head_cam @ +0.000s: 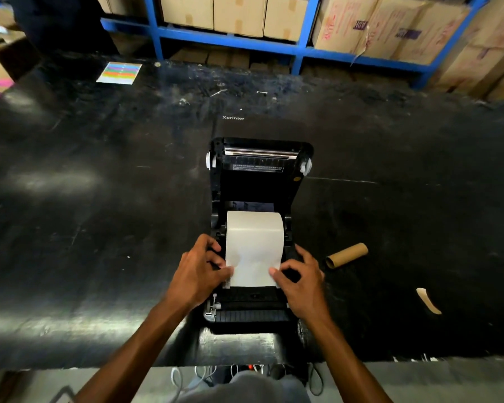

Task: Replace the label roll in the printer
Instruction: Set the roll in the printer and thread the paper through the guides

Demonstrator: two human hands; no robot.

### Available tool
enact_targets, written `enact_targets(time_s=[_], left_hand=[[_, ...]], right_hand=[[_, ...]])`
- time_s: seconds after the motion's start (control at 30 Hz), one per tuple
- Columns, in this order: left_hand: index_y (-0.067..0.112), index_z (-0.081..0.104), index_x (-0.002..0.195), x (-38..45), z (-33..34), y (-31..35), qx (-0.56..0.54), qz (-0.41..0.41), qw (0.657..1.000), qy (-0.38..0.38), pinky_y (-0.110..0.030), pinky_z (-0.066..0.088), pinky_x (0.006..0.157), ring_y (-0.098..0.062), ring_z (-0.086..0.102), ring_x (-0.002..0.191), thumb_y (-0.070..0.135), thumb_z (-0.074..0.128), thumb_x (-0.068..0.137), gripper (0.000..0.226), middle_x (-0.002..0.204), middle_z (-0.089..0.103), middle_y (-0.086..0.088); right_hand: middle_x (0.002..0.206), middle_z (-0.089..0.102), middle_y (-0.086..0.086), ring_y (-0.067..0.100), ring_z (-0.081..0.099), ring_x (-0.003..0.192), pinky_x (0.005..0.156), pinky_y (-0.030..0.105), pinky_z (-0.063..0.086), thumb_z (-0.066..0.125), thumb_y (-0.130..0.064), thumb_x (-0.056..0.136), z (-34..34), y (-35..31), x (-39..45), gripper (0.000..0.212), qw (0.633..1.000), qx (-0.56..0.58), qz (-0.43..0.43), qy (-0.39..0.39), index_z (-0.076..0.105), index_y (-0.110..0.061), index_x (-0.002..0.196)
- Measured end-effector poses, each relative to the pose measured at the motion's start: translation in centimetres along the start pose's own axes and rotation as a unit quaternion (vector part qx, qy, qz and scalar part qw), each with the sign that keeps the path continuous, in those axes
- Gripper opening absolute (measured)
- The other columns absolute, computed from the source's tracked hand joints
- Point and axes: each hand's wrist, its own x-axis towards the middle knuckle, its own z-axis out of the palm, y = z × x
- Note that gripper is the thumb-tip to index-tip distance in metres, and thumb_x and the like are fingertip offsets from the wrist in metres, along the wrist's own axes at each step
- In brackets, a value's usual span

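**Feeding the new labels forward**

The printer [256, 237] sits open in front of me, lid tipped back, and the fresh label roll [255, 228] already lies in its bay, just behind the feed slot. I have the loose end of the paper pinched at both edges: my left hand [200, 271] with thumb and forefinger closed on the left edge, my right hand [301, 282] the same on the right, other fingers loosely curled.

This stock looks thin, smooth and pale, light to pull but likely to crease or skew, so I judge even tension at the two edges is best. The printer is hard black plastic. Right of it lies the bare cardboard core [346, 255], a stiff brown tube.
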Motion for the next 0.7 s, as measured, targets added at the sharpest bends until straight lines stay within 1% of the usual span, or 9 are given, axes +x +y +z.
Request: enact_targets(time_s=[0.03, 0.17, 0.3, 0.37, 0.47, 0.53, 0.57, 0.63, 0.7], left_hand=[[0.026, 0.045, 0.084, 0.0, 0.0, 0.0, 0.0, 0.001, 1.0, -0.001, -0.018, 0.047, 0.05, -0.003, 0.059, 0.049, 0.014, 0.082, 0.07, 0.041, 0.063, 0.067, 0.004], [0.023, 0.043, 0.09, 0.1, 0.3, 0.2, 0.046, 0.021, 0.999, -0.006, -0.025, 0.044, 0.055, -0.01, 0.061, 0.055, 0.014, 0.078, 0.072, 0.04, 0.065, 0.068, 0.003], [0.031, 0.041, 0.081, 0.3, 0.2, 0.0, 0.053, 0.022, 0.998, -0.008, -0.014, 0.041, 0.054, -0.004, 0.058, 0.053, 0.013, 0.078, 0.07, 0.043, 0.062, 0.067, 0.005], [0.032, 0.041, 0.078, 0.3, 0.0, -0.1, 0.041, 0.017, 0.999, -0.008, -0.023, 0.047, 0.057, -0.009, 0.061, 0.058, 0.011, 0.079, 0.069, 0.044, 0.064, 0.068, 0.004], [0.03, 0.043, 0.078, 0.2, 0.0, 0.0, 0.029, 0.014, 0.999, -0.008, -0.025, 0.047, 0.055, -0.009, 0.059, 0.054, 0.007, 0.077, 0.071, 0.042, 0.064, 0.067, 0.003], [0.025, 0.046, 0.082, 0.3, -0.1, 0.1, 0.047, 0.018, 0.999, -0.012, -0.03, 0.049, 0.058, -0.009, 0.059, 0.054, 0.006, 0.076, 0.071, 0.037, 0.062, 0.065, 0.007], [0.022, 0.047, 0.084, 0.4, -0.2, 0.2, 0.056, 0.018, 0.998, -0.016, -0.034, 0.051, 0.061, -0.01, 0.06, 0.055, 0.006, 0.076, 0.071, 0.035, 0.061, 0.064, 0.008], [0.02, 0.048, 0.085, 0.6, -0.4, 0.4, 0.055, 0.01, 0.998, -0.033, -0.036, 0.053, 0.063, -0.012, 0.063, 0.058, 0.007, 0.076, 0.071, 0.033, 0.062, 0.065, 0.009], [0.021, 0.049, 0.085, 0.7, -0.7, 0.5, 0.053, -0.001, 0.997, -0.058, -0.035, 0.055, 0.064, -0.015, 0.066, 0.063, 0.008, 0.076, 0.073, 0.033, 0.068, 0.069, 0.007]], right_hand=[[0.146, 0.04, 0.003, 0.025, 0.032, 0.135, 0.109, 0.041, 0.023, 0.074, -0.032, 0.075, 0.0, 0.0, 0.0, 0.023, 1.0, -0.002, -0.002, 0.002, 0.057, -0.033, 0.06], [0.149, 0.036, 0.002, 0.026, 0.029, 0.137, 0.114, 0.048, 0.024, 0.078, -0.038, 0.069, -0.3, -0.3, 0.1, 0.021, 1.0, 0.012, 0.02, -0.017, 0.058, -0.034, 0.062], [0.152, 0.031, 0.003, 0.026, 0.023, 0.138, 0.114, 0.046, 0.021, 0.08, -0.037, 0.066, 0.4, -0.9, -0.1, 0.028, 0.998, -0.039, 0.038, -0.012, 0.056, -0.023, 0.066], [0.153, 0.031, 0.004, 0.026, 0.021, 0.139, 0.114, 0.046, 0.02, 0.079, -0.037, 0.068, 0.6, -0.9, -0.1, 0.029, 0.998, -0.041, 0.05, -0.013, 0.055, -0.021, 0.067], [0.151, 0.033, 0.006, 0.025, 0.024, 0.139, 0.111, 0.037, 0.018, 0.078, -0.035, 0.07, -0.1, -0.5, 0.1, 0.024, 0.997, -0.032, 0.051, -0.041, 0.06, -0.019, 0.071], [0.148, 0.036, 0.006, 0.023, 0.026, 0.139, 0.102, 0.025, 0.017, 0.077, -0.029, 0.072, -0.7, -0.4, 0.3, 0.02, 0.996, -0.017, 0.054, -0.064, 0.065, -0.015, 0.078], [0.147, 0.038, 0.007, 0.022, 0.027, 0.139, 0.099, 0.024, 0.018, 0.077, -0.028, 0.073, -0.9, -0.4, 0.4, 0.019, 0.996, -0.014, 0.056, -0.075, 0.066, -0.013, 0.079], [0.141, 0.046, 0.009, 0.021, 0.029, 0.139, 0.103, 0.027, 0.02, 0.075, -0.032, 0.074, -1.0, -0.3, 0.9, 0.017, 0.995, -0.01, 0.05, -0.09, 0.067, -0.018, 0.072], [0.138, 0.051, 0.01, 0.021, 0.029, 0.14, 0.112, 0.035, 0.022, 0.071, -0.037, 0.076, -1.0, -0.1, 1.5, 0.016, 0.995, 0.005, 0.043, -0.095, 0.066, -0.028, 0.064]])
